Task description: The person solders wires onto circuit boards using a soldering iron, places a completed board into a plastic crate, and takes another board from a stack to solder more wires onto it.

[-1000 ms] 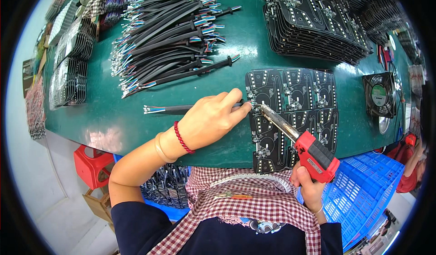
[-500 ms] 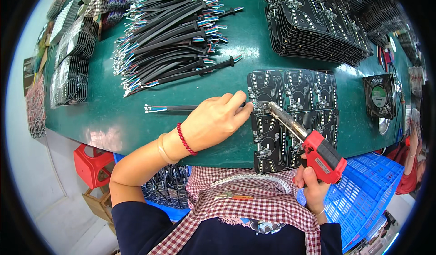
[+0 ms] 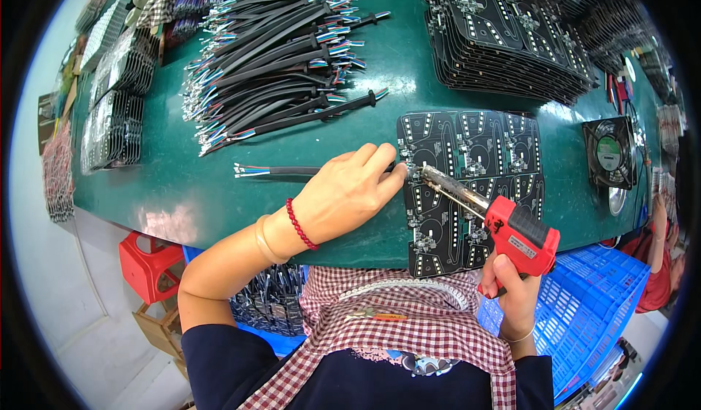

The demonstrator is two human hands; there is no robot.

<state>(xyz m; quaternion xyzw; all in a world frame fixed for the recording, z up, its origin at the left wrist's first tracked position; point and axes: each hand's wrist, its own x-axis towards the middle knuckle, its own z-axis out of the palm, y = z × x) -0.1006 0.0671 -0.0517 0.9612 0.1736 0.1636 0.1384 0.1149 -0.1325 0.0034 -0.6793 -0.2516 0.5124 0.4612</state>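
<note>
Glossy green tabletop (image 3: 401, 48) — work surface. Black rectangular multi-unit circuit-board panel (image 3: 478, 158) flat on it; shouldn't slide. Red-and-black plastic soldering gun (image 3: 522, 236) — R hand (image 3: 518, 293) curled round grip, metal tip at panel's L edge, exact contact unclear. Black-sleeved multi-wire cable (image 3: 292, 171) runs under L hand (image 3: 343, 194), thumb + forefinger pinched on its R end, same edge. Best: wires steady, tip contact brief, fingertips clear of prob. hot metal.
</note>
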